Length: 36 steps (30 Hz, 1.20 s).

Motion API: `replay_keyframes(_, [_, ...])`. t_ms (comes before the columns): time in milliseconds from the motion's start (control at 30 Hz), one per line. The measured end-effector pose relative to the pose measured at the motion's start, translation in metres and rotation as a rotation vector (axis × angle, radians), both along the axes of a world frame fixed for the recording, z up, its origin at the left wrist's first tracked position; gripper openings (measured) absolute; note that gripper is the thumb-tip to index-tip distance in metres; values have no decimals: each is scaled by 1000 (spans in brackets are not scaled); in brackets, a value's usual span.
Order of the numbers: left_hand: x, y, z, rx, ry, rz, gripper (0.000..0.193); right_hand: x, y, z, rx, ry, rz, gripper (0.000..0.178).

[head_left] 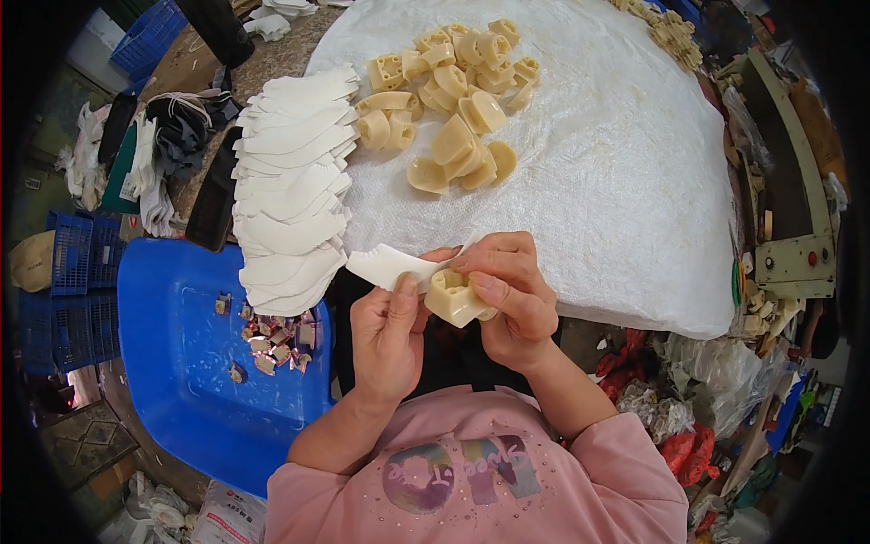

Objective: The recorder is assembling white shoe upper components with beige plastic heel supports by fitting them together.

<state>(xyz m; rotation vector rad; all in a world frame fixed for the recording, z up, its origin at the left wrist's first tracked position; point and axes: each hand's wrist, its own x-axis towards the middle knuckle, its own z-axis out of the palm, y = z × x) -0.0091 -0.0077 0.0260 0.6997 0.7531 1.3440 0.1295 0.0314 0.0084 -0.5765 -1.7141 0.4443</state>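
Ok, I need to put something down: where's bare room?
Broad bare patch: the white sheet, right of the beige pile. Smaller: the blue tray, below the shiny bits. Crowded: the sheet's left, under the white strips, and near edge, by the left hand and right hand.

Lettering [421, 480] on pink shirt [476, 426]; apparently small print [234, 527] on white bag [227, 513]
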Motion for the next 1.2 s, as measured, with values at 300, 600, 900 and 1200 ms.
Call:
replay_keyframes(300, [8,-4,3,65,116,10,39,-2,0,-3,34,-1,-106,38])
replay_keyframes(600, [-5,0,-5,183,429,1,42,1,7,-5,132,-170,-234,36])
replay_keyframes(900, [-17,-1,5,214,863,201,25,10,-3,29,51,-589,-252,28])
replay_keyframes(1200, [-9,5,-19,606,1096,336,18,8,-4,31,-104,-748,-190,24])
